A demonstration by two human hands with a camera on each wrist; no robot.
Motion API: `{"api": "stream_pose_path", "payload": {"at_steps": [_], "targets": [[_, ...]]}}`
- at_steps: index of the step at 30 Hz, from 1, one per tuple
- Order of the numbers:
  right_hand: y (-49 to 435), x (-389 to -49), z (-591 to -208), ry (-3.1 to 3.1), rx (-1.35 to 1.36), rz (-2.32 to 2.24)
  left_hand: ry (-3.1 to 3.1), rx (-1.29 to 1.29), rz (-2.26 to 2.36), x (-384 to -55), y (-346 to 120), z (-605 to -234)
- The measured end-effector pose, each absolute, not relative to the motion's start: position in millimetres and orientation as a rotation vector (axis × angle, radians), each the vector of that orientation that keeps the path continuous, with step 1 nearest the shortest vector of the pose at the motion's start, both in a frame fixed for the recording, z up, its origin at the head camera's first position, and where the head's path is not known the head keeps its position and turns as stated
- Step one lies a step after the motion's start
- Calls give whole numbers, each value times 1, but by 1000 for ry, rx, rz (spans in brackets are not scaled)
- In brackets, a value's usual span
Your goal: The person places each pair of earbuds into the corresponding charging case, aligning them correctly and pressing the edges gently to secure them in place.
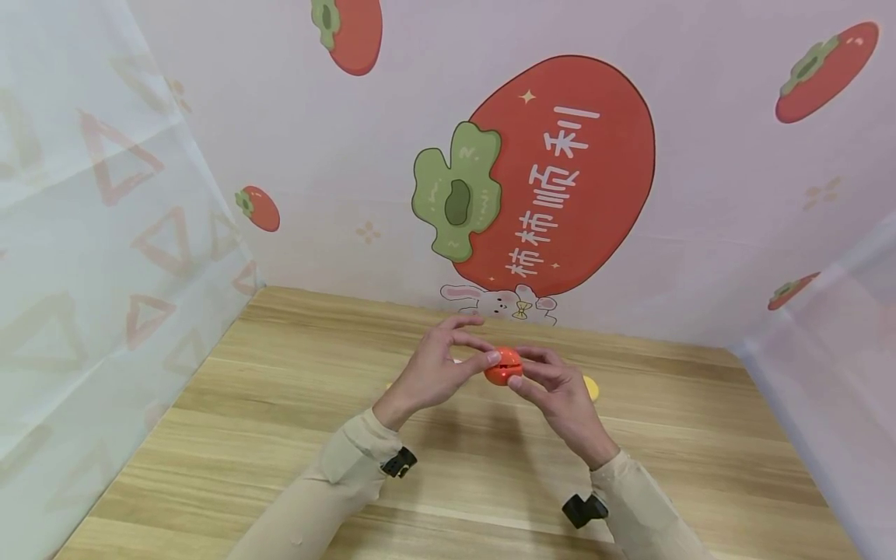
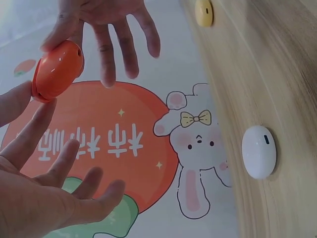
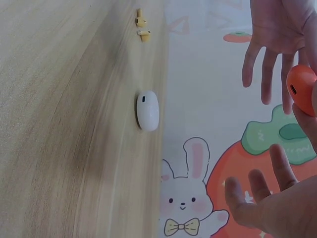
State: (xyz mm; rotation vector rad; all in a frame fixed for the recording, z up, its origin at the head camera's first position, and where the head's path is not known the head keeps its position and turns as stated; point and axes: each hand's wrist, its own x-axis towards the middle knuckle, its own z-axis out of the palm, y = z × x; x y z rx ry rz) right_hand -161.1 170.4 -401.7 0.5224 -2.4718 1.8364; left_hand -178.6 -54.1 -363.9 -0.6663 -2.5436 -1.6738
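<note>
A glossy orange-red earbud charging case [image 1: 501, 378] is held up over the table between both hands, with a dark gap showing between its two halves in the head view. My left hand [image 1: 435, 372] pinches it from the left, thumb on the front and index finger behind, the other fingers spread. From the right, my right hand [image 1: 562, 398] grips the case between thumb and fingertips. The left wrist view shows the case's rounded shell and a small dark slot at one end. Its inside is hidden.
On the wooden table [image 1: 294, 389], a white earbud case [image 2: 259, 152] lies near the back wall. A yellow case [image 1: 592, 388] sits partly behind my right hand. Two yellow earbuds, one upper [image 3: 140, 20] and one lower [image 3: 144, 35], lie left of the white case. Printed walls enclose the table.
</note>
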Motion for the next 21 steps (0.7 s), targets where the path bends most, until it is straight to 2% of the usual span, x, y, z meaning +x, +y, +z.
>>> {"api": "stream_pose_path", "payload": {"at_steps": [16,21], "targets": [[173,-161,-400,-2472,444,1919,-2521,-743,-1497,-172,-53,-363],[174,-162,-399,-2449,398,1967,-2418,-859,-1245,-173,-53,-369]]}}
